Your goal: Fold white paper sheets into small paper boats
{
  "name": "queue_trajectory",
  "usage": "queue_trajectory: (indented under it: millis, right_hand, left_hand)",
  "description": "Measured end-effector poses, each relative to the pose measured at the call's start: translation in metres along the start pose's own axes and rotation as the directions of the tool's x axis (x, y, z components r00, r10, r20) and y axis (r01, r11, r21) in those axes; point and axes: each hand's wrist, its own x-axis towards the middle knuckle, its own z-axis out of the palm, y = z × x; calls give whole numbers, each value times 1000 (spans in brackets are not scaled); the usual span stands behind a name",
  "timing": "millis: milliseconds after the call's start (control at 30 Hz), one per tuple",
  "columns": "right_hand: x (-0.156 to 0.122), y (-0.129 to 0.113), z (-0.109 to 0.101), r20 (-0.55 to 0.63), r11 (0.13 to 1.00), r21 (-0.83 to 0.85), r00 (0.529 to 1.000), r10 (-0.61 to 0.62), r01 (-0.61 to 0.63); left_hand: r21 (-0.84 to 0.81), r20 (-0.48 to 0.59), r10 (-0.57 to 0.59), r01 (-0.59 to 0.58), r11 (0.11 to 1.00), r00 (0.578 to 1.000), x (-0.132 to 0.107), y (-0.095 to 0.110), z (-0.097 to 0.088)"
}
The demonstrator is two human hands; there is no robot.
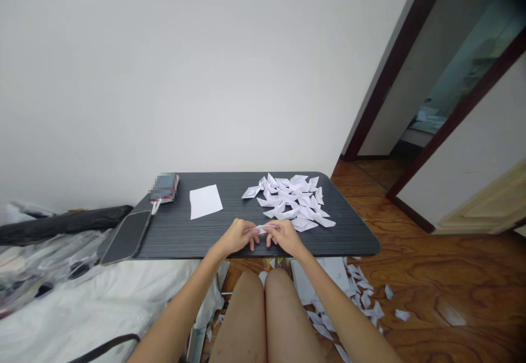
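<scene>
My left hand (238, 236) and my right hand (283, 236) meet at the near edge of a dark table (353, 231). Both pinch a small folded piece of white paper (263, 228) between their fingertips, just above the tabletop. A pile of several folded white paper shapes (293, 201) lies right behind my right hand. One flat white sheet (205, 201) rests further left, behind my left hand.
A dark phone (126, 236) lies at the table's left corner, with a blurred box (164, 186) behind it. White paper scraps (361, 297) litter the wooden floor on the right. White cloth and clear plastic bags (49, 253) sit left. An open doorway (444, 100) is at right.
</scene>
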Motion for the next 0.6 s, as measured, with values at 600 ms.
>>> queue_trajectory:
  millis: [600]
  right_hand:
    - [1,16,-18,123,997,-37,990,-67,72]
  left_hand:
    - [-236,-140,-66,32,971,988,-12,-14,-23]
